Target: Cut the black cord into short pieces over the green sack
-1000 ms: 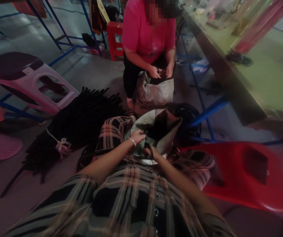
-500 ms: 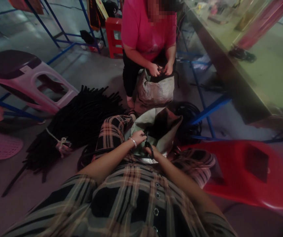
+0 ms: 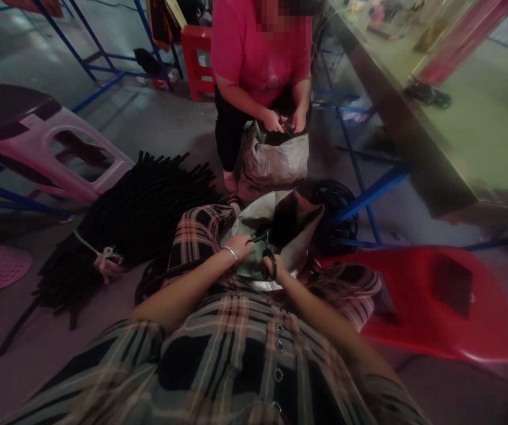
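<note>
Over the near edge of an open pale sack (image 3: 256, 212), my right hand (image 3: 275, 267) is closed on black-handled scissors (image 3: 269, 255), whose blades point up and away from me. My left hand (image 3: 240, 245), with a bracelet at the wrist, pinches a thin black strip (image 3: 258, 238) that reaches across to the blades. The sack stands between my plaid-covered legs, and its inside is dark. A large bundle of black strips (image 3: 134, 206) lies on the floor to the left, bound by a pale tie near one end.
Opposite, a person in a pink shirt (image 3: 260, 65) works with both hands over another sack (image 3: 280, 162). A red plastic seat (image 3: 413, 295) lies right, beneath a long table (image 3: 479, 136). At left are a pink-and-dark stool (image 3: 89, 153) and a pink basket (image 3: 1, 265).
My left hand has moved slightly left, away from my right hand. The scissors have turned more upright, with their blades now at the strip. The whole view has shifted a little.
</note>
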A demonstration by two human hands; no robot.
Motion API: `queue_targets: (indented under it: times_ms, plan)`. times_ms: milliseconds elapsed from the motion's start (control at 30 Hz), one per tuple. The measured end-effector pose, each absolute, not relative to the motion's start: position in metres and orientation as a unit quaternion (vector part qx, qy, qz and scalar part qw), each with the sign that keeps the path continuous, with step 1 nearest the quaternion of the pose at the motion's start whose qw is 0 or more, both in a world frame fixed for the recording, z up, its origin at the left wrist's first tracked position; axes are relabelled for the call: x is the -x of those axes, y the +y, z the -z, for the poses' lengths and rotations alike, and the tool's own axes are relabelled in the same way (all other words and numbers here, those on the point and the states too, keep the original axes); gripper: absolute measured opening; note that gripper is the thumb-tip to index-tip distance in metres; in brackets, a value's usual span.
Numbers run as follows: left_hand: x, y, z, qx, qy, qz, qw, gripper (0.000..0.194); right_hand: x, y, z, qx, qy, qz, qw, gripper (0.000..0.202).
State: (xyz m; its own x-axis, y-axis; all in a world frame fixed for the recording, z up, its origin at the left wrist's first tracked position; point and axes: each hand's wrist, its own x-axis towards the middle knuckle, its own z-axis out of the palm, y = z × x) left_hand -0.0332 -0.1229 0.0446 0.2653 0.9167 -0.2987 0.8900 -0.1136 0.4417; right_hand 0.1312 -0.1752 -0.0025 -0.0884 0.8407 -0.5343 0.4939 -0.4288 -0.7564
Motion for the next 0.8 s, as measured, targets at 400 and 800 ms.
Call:
queue_targets:
  times_ms: [400, 800]
  plan:
    - [0.045, -0.125, -0.031, -0.708, 0.629, -0.044, 0.317, 0.032, -0.135, -0.176, 0.022, 0.664, -0.47, -0.548, 0.195, 0.019]
    - [0.046, -0.123, -0.017, -0.649, 0.661, -0.094, 0.363, 0.03, -0.138, -0.176, 0.033, 0.681, -0.454, -0.543, 0.19, 0.017]
